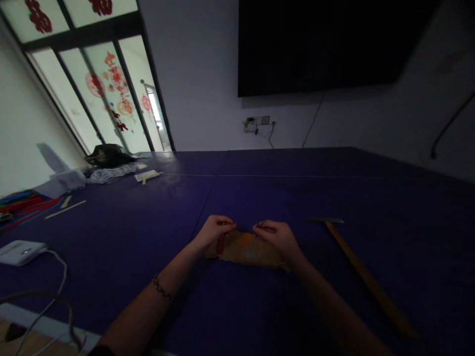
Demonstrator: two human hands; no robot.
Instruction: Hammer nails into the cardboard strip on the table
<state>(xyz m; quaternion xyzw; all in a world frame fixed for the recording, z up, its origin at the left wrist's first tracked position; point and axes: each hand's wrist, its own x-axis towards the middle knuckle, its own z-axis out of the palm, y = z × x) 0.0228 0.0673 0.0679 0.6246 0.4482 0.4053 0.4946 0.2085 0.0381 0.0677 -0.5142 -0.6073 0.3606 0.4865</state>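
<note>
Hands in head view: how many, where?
2: left hand at the top left of the orange-brown item, right hand at its top right. No others show.

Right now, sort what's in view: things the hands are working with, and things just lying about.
Being worked with:
tan pouch-like item, left hand and right hand at its upper edge

Apparently lying about:
wooden-handled tool, untouched
white device
red strips
dark bundle

Likely home; television [326, 47]; decorated doors [107, 94]
</note>
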